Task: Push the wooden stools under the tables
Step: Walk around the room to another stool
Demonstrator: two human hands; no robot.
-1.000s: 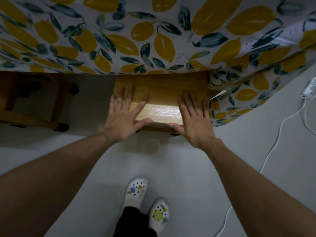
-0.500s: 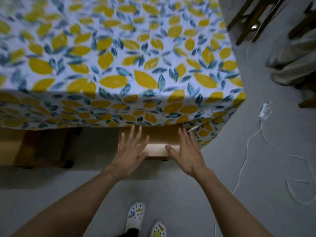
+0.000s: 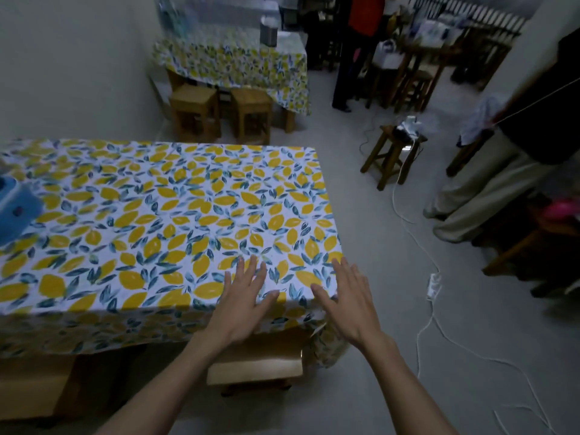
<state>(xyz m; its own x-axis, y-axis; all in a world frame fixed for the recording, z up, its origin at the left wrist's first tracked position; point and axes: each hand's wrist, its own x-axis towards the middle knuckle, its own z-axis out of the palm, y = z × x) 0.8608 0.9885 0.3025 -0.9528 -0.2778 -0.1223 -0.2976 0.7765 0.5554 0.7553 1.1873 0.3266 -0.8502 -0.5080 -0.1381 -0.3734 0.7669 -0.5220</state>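
A wooden stool (image 3: 255, 368) sits mostly under the near table (image 3: 157, 215), which wears a lemon-print cloth; only the stool's front strip shows below the cloth's hem. My left hand (image 3: 240, 304) and my right hand (image 3: 350, 299) hover open, fingers spread, above the table's near right corner, apart from the stool. Another stool (image 3: 29, 386) shows at the lower left under the same table. Two more wooden stools (image 3: 194, 111) (image 3: 252, 113) stand in front of the far table (image 3: 232, 62).
A dark stool (image 3: 392, 152) with a device on it stands to the right on the floor. White cables and a power strip (image 3: 433, 287) trail over the grey floor. People stand at the right (image 3: 470, 193) and at the back. A blue object (image 3: 15, 204) lies on the table's left.
Both hands have lifted off the stool's seat and now hover above the table corner. My view has risen from the stool to the whole room.
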